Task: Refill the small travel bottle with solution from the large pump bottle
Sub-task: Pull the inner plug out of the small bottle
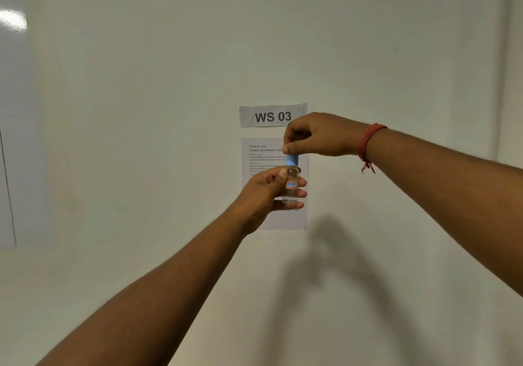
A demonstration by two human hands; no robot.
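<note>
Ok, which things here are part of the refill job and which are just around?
Part of the job:
small clear bottle, held by left hand
blue cap, pinched by right hand

Just around:
WS 03 sign
task sheet
red wrist thread

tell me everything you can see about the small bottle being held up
The small travel bottle is clear, plastic or glass by its look, with a light blue cap on top and a small red-and-blue label on its front. It is held upright in the air before a wall. The left hand wraps round its body; the right hand pinches the cap from above. Any liquid level is hard to tell.
</note>
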